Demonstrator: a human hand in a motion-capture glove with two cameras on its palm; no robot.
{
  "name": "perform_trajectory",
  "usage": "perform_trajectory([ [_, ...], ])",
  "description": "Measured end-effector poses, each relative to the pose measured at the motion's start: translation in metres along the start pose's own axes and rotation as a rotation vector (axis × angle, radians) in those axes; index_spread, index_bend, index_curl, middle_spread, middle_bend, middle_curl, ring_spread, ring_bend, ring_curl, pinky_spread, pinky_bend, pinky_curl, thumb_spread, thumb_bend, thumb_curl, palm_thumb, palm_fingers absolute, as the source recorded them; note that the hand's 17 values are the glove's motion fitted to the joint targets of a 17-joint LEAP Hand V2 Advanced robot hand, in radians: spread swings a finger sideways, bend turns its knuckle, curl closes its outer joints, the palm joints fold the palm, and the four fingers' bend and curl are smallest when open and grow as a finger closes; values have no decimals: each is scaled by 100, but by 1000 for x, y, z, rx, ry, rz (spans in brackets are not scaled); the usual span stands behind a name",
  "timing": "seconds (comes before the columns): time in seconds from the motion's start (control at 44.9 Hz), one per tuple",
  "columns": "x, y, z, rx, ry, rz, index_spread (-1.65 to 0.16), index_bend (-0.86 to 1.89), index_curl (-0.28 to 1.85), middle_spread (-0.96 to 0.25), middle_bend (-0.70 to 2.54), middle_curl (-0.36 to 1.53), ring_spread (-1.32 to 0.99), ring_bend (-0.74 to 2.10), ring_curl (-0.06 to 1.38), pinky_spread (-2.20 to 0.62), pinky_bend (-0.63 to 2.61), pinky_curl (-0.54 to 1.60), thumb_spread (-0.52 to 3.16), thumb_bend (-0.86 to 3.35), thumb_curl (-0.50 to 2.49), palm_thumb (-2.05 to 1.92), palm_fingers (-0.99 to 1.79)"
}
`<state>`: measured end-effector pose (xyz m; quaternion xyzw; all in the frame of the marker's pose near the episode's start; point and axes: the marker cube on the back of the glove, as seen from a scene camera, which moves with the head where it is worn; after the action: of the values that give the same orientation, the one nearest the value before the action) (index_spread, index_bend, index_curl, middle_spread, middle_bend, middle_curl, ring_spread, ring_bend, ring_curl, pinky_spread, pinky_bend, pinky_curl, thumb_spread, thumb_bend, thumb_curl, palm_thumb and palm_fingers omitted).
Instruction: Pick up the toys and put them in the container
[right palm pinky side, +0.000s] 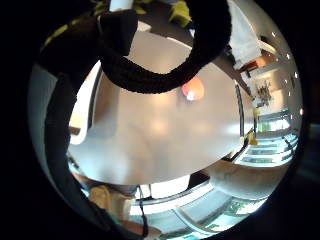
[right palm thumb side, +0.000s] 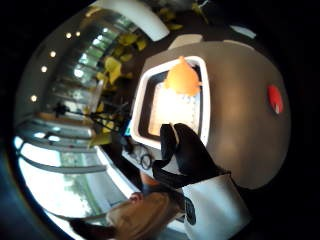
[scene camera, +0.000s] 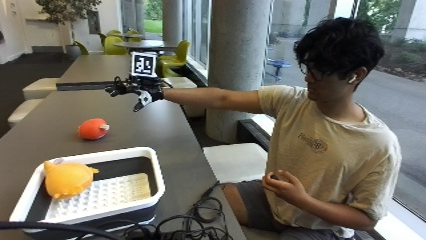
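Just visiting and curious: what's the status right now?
Gloved right hand open, raised above table. Orange toy in container. Red toy on table, nothing blocking.

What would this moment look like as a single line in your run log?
right hand: open, raised above table, holding nothing | orange toy: in container | red toy: on table, not yet picked

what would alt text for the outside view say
A seated person stretches the gloved right hand, fingers spread and holding nothing, above a long grey table. A red toy lies on the table; a yellow toy sits in the white container.
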<state>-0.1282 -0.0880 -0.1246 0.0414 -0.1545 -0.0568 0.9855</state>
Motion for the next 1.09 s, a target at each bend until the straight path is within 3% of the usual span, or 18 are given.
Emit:
perform_trajectory([
  [0.111, 34, 22, 9, 3, -54, 54, -33, 19, 33, -3, 15, 30, -3, 40, 33, 2, 104, 32, 125, -2, 31, 17, -4],
  [0.29, 88, 67, 34, -26, -39, 4, -33, 19, 35, -3, 15, 29, -4, 40, 33, 2, 103, 32, 126, -1, 31, 17, -3],
  [0.49, 146, 132, 74, -66, -4, 112, -33, 19, 37, -3, 15, 28, -5, 40, 33, 2, 101, 31, 127, -1, 30, 16, -4],
  [0.557, 141, 146, 82, -64, -41, 125, -33, 19, 38, -4, 16, 28, -5, 39, 33, 2, 101, 31, 128, -1, 30, 15, -4],
  [0.713, 85, 163, 84, -109, 129, 62, -34, 19, 39, -3, 16, 28, -5, 39, 33, 2, 99, 32, 129, -1, 30, 14, -4],
  [1.092, 84, 174, 73, -70, 92, 8, -33, 18, 39, -3, 15, 27, -5, 36, 33, 2, 97, 32, 131, -1, 29, 12, -6],
])
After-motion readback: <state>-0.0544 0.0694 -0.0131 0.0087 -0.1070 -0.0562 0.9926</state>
